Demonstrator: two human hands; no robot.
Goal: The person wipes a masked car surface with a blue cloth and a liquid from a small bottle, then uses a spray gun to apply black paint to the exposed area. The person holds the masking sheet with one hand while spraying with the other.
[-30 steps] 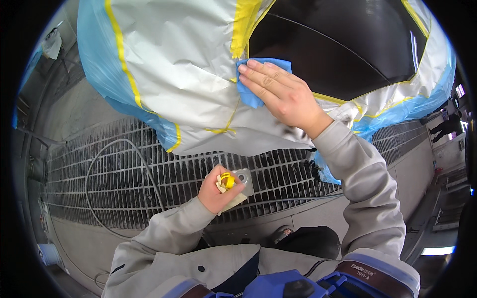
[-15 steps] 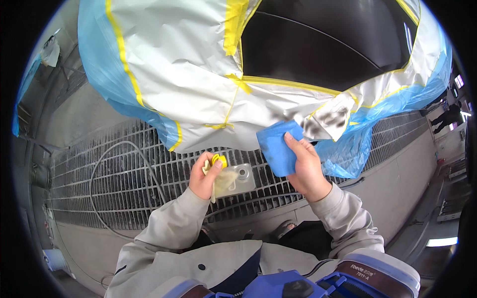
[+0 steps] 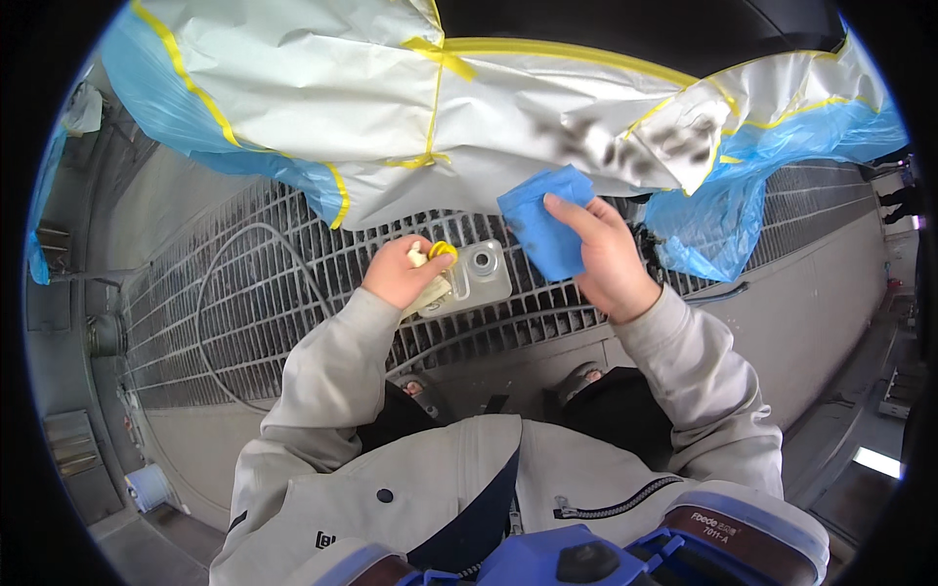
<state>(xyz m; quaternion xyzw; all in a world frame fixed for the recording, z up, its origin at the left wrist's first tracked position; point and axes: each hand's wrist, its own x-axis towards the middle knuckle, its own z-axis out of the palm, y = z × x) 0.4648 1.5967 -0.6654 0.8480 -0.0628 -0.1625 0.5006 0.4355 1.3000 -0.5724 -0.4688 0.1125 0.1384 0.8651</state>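
My left hand [image 3: 399, 275] is closed, its thumb pressed against a small yellow ring-shaped piece [image 3: 443, 251] that looks like a cap. A crumpled cream cloth [image 3: 430, 293] hangs from the same fingers. Just beside that hand, a translucent plastic jug [image 3: 493, 288] with a round mouth appears to stand on the floor grating, partly hidden by the cloth. On the right, my right hand [image 3: 614, 256] grips a folded blue wiping cloth [image 3: 549, 227], thumb on top. Dark smudges mark the cloth's left side.
White masking film [image 3: 322, 88] with yellow tape drapes the car ahead, its dark panel [image 3: 606, 24] showing. Blue plastic sheeting [image 3: 708, 230] hangs to the grating [image 3: 244, 332]. A grey hose [image 3: 210, 293] loops at left. A person in dark clothes [image 3: 901, 203] stands far right.
The view has tilted down, so the car and both hands sit higher in the picture. Both hands keep their holds; the blue cloth stays in my right hand.
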